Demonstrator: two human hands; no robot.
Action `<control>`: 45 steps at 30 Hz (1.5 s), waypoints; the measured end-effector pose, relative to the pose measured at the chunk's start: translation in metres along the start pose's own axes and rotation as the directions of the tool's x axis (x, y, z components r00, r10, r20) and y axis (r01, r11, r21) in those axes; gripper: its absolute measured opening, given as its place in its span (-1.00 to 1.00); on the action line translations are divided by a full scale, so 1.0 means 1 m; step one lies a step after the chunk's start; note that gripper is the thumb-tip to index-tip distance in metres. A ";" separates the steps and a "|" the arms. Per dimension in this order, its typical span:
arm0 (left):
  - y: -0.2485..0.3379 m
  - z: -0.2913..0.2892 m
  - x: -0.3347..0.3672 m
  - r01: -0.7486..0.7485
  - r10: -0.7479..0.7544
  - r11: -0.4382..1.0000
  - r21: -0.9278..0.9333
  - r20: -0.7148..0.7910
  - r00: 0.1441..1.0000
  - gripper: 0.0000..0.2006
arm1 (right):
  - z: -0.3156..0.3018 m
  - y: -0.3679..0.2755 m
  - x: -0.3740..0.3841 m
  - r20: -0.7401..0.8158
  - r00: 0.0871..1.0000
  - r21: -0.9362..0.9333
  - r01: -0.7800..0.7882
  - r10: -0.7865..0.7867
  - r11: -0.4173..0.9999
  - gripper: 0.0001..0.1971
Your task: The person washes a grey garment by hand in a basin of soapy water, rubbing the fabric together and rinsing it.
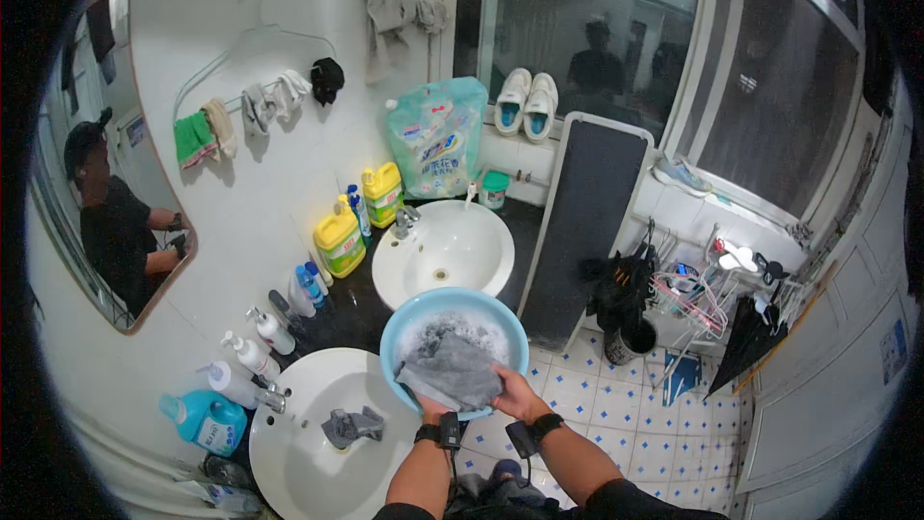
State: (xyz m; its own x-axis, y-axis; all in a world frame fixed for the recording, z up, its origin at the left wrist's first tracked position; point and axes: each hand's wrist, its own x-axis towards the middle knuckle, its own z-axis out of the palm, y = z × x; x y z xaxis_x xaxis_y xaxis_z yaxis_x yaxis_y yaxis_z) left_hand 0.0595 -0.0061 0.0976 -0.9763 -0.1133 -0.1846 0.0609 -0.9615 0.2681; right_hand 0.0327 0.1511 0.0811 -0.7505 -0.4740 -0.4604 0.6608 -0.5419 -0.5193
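The place is a washroom. Two white washbasins (390, 268) with faucets (406, 221), a wall mirror (146, 169), pump bottles (273, 334) and hung laundry (257, 110) show it, as does the tiled floor (616, 414).

A grey, creased fabric cloth (449, 373) is stretching across the near half of a round, light-blue plastic basin (517, 339), where white, frothy suds (491, 335) are showing beyond it.

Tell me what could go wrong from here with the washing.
Squeezing the gray cloth might slop suds over the light blue basin, leaving the tiled floor slippery. The black left-wrist device and black right-wrist device sit close to the basin and could get splashed.
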 end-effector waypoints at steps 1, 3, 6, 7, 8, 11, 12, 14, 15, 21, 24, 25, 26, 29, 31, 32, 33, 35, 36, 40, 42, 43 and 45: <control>0.001 0.003 0.001 0.039 -0.040 0.998 -0.039 -0.039 0.998 -0.44 | 0.007 -0.003 0.003 -0.084 0.996 -0.004 -0.004 0.004 1.000 -0.62; -0.004 0.010 0.000 0.022 -0.024 0.999 -0.033 -0.071 0.997 -0.43 | 0.008 -0.005 0.018 -0.160 0.987 -0.018 -0.006 0.003 1.000 -0.63; -0.013 -0.062 0.020 -0.219 0.194 0.824 0.523 0.103 0.976 -0.34 | 0.012 0.007 0.031 -0.219 0.975 -0.059 0.028 -0.041 0.998 -0.64; -0.012 -0.095 0.036 -0.326 0.221 0.605 0.726 0.240 0.945 -0.29 | 0.015 0.010 0.034 -0.204 0.974 -0.089 0.078 -0.095 0.993 -0.64; -0.009 -0.129 0.048 -0.435 0.252 0.328 0.838 0.367 0.896 -0.24 | 0.023 0.011 0.032 -0.185 0.980 -0.097 0.059 -0.077 0.993 -0.64; -0.002 -0.130 0.058 -0.456 0.149 0.732 0.507 0.534 0.832 -0.17 | 0.044 0.001 0.012 -0.242 0.960 -0.128 0.114 -0.142 0.985 -0.64; -0.013 -0.064 0.042 -0.265 0.134 0.857 0.441 0.306 0.943 -0.14 | 0.034 -0.015 0.009 -0.278 0.944 -0.135 0.147 -0.180 0.980 -0.62; -0.009 -0.034 0.024 -0.137 0.133 0.936 0.323 0.036 0.990 -0.11 | 0.032 -0.019 0.006 -0.272 0.947 -0.160 0.132 -0.173 0.978 -0.60; -0.005 -0.051 0.026 -0.059 0.063 0.998 -0.023 0.309 0.949 -0.21 | 0.029 -0.018 0.007 -0.237 0.958 -0.170 0.123 -0.162 0.978 -0.60; -0.005 -0.050 0.025 -0.148 0.148 0.989 0.007 -0.022 0.989 -0.15 | -0.002 -0.010 0.026 -0.111 0.981 -0.180 0.136 -0.157 0.974 -0.56; -0.003 -0.041 0.020 -0.135 0.144 0.989 0.062 -0.160 0.977 -0.10 | 0.012 -0.016 0.011 -0.107 0.989 -0.106 0.090 -0.101 0.990 -0.55; -0.003 -0.039 0.018 -0.079 0.080 0.997 0.016 -0.125 0.989 -0.09 | 0.021 -0.021 0.003 -0.149 0.986 -0.091 0.067 -0.080 0.994 -0.54; -0.001 -0.041 0.019 -0.084 0.086 0.996 0.018 -0.142 0.986 -0.09 | 0.018 -0.021 0.007 -0.152 0.986 -0.089 0.050 -0.063 0.995 -0.54; 0.000 -0.047 0.016 -0.114 0.119 0.992 0.046 -0.121 0.986 -0.16 | 0.012 -0.021 0.007 -0.055 0.997 -0.070 0.058 -0.062 0.996 -0.52; -0.002 -0.032 0.016 -0.221 0.238 0.967 0.130 -0.134 0.962 -0.14 | 0.026 -0.030 -0.003 -0.136 0.990 -0.159 0.023 -0.045 0.987 -0.50; -0.005 -0.022 0.015 -0.216 0.233 0.968 0.126 -0.150 0.961 -0.14 | 0.020 -0.030 -0.001 -0.110 0.993 -0.138 0.021 -0.036 0.990 -0.54; -0.007 0.001 0.012 -0.228 0.256 0.960 0.162 -0.181 0.950 -0.14 | 0.010 -0.029 0.006 -0.126 0.991 -0.133 0.018 -0.035 0.991 -0.54; -0.007 0.016 0.009 -0.232 0.273 0.953 0.193 -0.222 0.936 -0.15 | -0.006 -0.021 0.014 -0.032 0.996 -0.108 0.085 -0.089 0.991 -0.53; -0.005 0.013 0.008 -0.194 0.212 0.976 0.098 -0.245 0.946 -0.15 | 0.005 -0.024 0.004 -0.046 0.996 -0.081 0.071 -0.075 0.994 -0.53; -0.003 -0.024 0.021 -0.176 0.177 0.984 0.013 -0.126 0.976 -0.17 | 0.007 -0.024 0.006 -0.043 0.994 -0.070 0.099 -0.102 0.993 -0.57; 0.000 -0.017 0.021 -0.087 0.080 0.987 -0.136 -0.052 0.995 -0.21 | 0.013 -0.026 0.004 -0.069 0.991 -0.087 0.105 -0.111 0.991 -0.56; 0.000 -0.016 0.017 -0.085 0.078 0.987 -0.140 -0.054 0.995 -0.21 | 0.015 -0.025 0.003 -0.082 0.989 -0.102 0.114 -0.122 0.988 -0.56; -0.003 0.004 0.007 -0.121 0.109 0.990 -0.072 -0.150 0.983 -0.21 | 0.011 -0.024 0.002 -0.080 0.989 -0.096 0.114 -0.122 0.989 -0.56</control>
State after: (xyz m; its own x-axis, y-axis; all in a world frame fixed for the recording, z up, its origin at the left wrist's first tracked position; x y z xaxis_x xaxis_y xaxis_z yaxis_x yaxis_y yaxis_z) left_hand 0.0516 -0.0026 0.0991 -0.9215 -0.2539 -0.2941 0.1935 -0.9563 0.2193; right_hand 0.0158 0.1552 0.1006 -0.8230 -0.3470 -0.4498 0.5679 -0.5237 -0.6350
